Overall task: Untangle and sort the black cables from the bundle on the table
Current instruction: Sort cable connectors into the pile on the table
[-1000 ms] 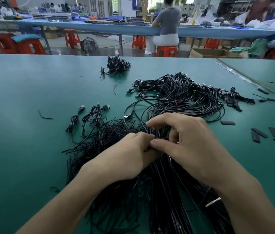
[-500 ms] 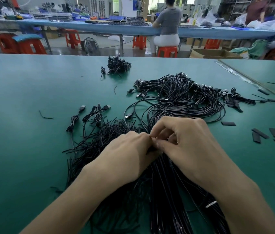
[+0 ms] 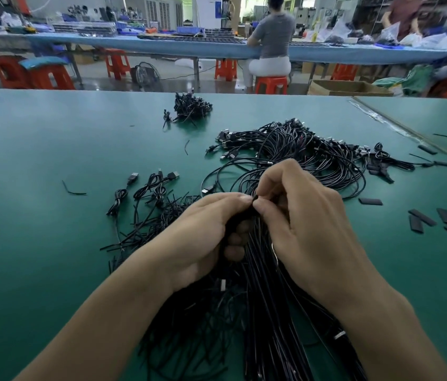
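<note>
Black cable bundle [image 3: 266, 312], glossy strands, tangled

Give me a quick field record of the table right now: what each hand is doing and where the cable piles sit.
left hand: grips the cable bundle, fingers curled round it
right hand: pinches the top end of the same bundle
looped pile: behind the hands, plugs showing along its far edge
small pile: far side, set apart
loose cables: left of the hands, a few coiled with plugs
flat black strips: scattered on the right of the table
task state: bundle not yet untangled
</note>
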